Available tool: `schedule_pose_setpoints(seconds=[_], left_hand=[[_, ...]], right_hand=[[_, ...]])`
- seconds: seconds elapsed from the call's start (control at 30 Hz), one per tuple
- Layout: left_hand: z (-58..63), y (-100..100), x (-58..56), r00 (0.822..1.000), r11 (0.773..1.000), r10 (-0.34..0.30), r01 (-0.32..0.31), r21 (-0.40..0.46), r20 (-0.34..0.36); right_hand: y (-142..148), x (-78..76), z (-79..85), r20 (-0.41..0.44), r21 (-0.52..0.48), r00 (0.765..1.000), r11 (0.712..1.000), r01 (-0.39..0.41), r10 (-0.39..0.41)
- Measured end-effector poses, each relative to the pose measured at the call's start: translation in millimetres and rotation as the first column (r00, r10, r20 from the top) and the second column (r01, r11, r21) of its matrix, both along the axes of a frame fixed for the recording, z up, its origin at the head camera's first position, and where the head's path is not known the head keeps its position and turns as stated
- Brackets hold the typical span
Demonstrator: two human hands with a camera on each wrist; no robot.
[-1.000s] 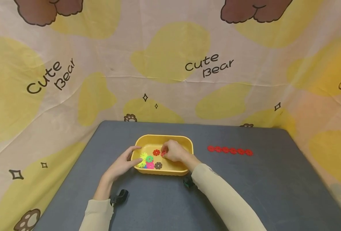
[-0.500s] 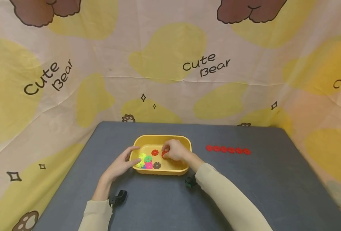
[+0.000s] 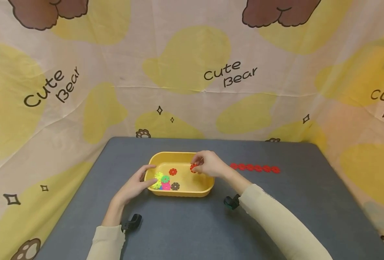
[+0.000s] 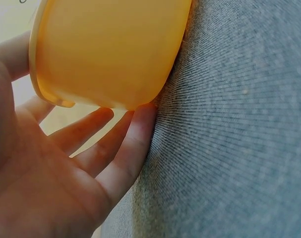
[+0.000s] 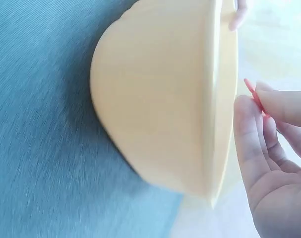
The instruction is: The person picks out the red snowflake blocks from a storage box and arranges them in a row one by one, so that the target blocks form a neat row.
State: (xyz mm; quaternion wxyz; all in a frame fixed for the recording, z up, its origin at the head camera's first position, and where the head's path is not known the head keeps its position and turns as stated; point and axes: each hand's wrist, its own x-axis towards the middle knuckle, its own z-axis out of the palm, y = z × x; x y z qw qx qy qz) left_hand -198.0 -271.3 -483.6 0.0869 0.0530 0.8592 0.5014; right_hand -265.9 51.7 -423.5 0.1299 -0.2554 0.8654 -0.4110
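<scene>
A yellow plastic tub [image 3: 188,185] stands on the table. My left hand [image 3: 135,185] grips its left end, thumb over the rim; in the left wrist view the fingertips meet the outer wall [image 4: 110,54]. Above the tub's right part, my right hand [image 3: 210,164] pinches a red notched snowflake disc [image 3: 193,168] between thumb and fingers. The right wrist view shows this disc edge-on beside the rim. Inside the tub lie another red disc [image 3: 173,172], a brown one [image 3: 175,186], a green one [image 3: 165,179] and several yellow and pink discs, with a bit of blue partly hidden.
A straight row of several red discs [image 3: 258,168] lies on the table to the right of the tub. The dark grey table [image 3: 185,227] meets a patterned cloth [image 3: 185,108] at its back edge. A dark camera [image 3: 132,222] sits at the left wrist.
My right hand has lifted the red disc up and to the right, from the tub's floor to near its back right rim. The left hand keeps its place on the tub.
</scene>
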Motion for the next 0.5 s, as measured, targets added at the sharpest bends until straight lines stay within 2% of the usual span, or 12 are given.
schedule_pose_setpoints(seconds=[0.2,0.37,0.5], left_hand=[[-0.1,-1,0.4,1.0,1.0,0.002,-0.002,-0.002,0.003],[1.1,0,1.6,1.0,1.0,0.005,-0.005,-0.007,0.001],[2.7,1,2.4,1.0,1.0,0.002,-0.002,-0.012,0.002]], right_hand=[[20,6.9,6.3,-0.023,-0.015,1.0,1.0,-0.005,0.004],[40,11.3,7.1,-0.087,0.01,0.996,1.0,0.004,-0.003],[62,12.9,4.9,-0.097,-0.022,0.994,0.999,0.037,-0.039]])
